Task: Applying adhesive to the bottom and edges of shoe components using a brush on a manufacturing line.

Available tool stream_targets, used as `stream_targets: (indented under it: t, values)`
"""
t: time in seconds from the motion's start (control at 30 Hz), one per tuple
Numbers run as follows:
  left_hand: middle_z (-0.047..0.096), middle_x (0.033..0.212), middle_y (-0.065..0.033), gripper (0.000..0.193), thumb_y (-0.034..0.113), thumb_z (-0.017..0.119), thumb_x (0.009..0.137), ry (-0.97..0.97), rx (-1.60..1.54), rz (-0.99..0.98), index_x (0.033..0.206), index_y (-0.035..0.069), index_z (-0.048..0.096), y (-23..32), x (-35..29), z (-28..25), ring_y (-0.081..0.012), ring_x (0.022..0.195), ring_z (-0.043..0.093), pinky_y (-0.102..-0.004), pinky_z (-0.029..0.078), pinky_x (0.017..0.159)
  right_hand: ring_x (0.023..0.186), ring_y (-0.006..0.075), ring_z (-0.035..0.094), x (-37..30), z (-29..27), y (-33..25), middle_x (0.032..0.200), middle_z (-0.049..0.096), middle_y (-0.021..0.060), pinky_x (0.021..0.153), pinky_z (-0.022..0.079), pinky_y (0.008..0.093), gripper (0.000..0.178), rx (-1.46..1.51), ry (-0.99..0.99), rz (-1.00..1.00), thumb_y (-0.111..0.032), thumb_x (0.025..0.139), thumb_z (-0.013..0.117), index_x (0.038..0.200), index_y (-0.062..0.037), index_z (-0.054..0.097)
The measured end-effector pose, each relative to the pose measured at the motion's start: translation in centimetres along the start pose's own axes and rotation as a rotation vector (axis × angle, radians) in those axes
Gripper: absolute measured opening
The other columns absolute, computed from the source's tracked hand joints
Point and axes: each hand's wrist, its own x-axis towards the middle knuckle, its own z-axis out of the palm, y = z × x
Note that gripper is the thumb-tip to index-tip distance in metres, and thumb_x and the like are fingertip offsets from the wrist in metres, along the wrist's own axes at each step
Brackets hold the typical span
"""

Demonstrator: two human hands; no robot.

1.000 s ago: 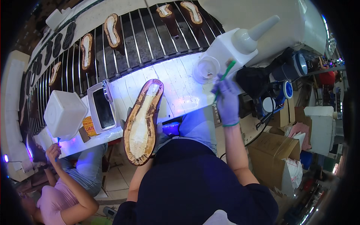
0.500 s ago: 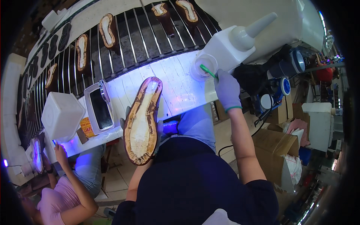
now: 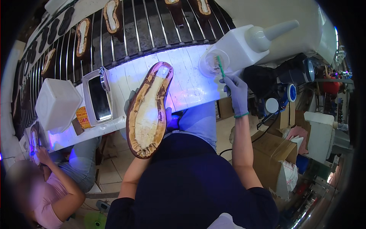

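My left hand (image 3: 131,100), gloved, grips a brown lasted shoe upper (image 3: 146,114) from underneath. Its bottom faces up, showing a pale insole with tan, folded-over edges; most of the hand is hidden behind it. Toward the right, my right hand (image 3: 236,92), in a pale lilac glove with a green cuff, pinches a small green brush (image 3: 222,70). The brush's bristle end is in a translucent cup (image 3: 203,68) of pale contents. That cup stands against a large white squeeze bottle (image 3: 238,44) with a long nozzle.
Beyond the white bench (image 3: 183,91), a metal-rod rack (image 3: 150,26) carries several upturned shoes and dark soles. A white container (image 3: 57,103) and a tray of dark contents (image 3: 100,101) stand left. A seated co-worker (image 3: 53,191) handles a shoe. Cardboard boxes (image 3: 272,149) sit right.
The green brush has swung from slanting to nearly upright in the cup, as my right hand moved down and rightward. My view has shifted slightly. The co-worker's hand is now at their shoe.
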Motion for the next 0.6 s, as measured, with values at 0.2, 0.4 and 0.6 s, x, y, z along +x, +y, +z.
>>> stream_targets:
  t: [0.2,0.4,0.6]
  values:
    - [0.047,0.136,-0.0142,0.056,0.039,0.052,0.093,-0.005,0.891,0.358,0.138,0.006,0.042,0.5,1.3,-1.5,-0.0315,0.122,0.047,-0.0438,0.034,0.107,0.049,0.0025,0.043,-0.4,-0.3,-0.1,0.084,0.066,0.0076,0.041,0.028,0.0162,0.029,0.465,-0.116,0.222,-0.019,0.094,0.053,0.109,0.0037,0.063]
    - [0.047,0.136,-0.0181,0.06,0.045,0.049,0.095,0.41,2.626,0.91,0.141,0.009,0.038,1.7,-0.1,2.1,-0.0387,0.124,0.045,-0.0495,0.039,0.105,0.049,0.0049,0.04,0.1,1.3,-4.9,0.087,0.063,0.0057,0.045,0.03,0.0185,0.038,0.484,-0.147,0.087,-0.017,0.094,0.053,0.123,0.0061,0.054]
    - [0.05,0.132,-0.0186,0.086,0.067,0.054,0.082,0.433,2.821,0.668,0.142,0.007,0.035,3.1,2.8,-0.6,-0.0408,0.12,0.048,-0.051,0.049,0.092,0.069,0.0054,0.056,-4.4,1.7,-10.1,0.087,0.067,0.0038,0.06,0.043,0.0191,0.02,0.114,-0.5,-0.19,-0.003,0.079,0.066,0.097,-0.0017,0.073]
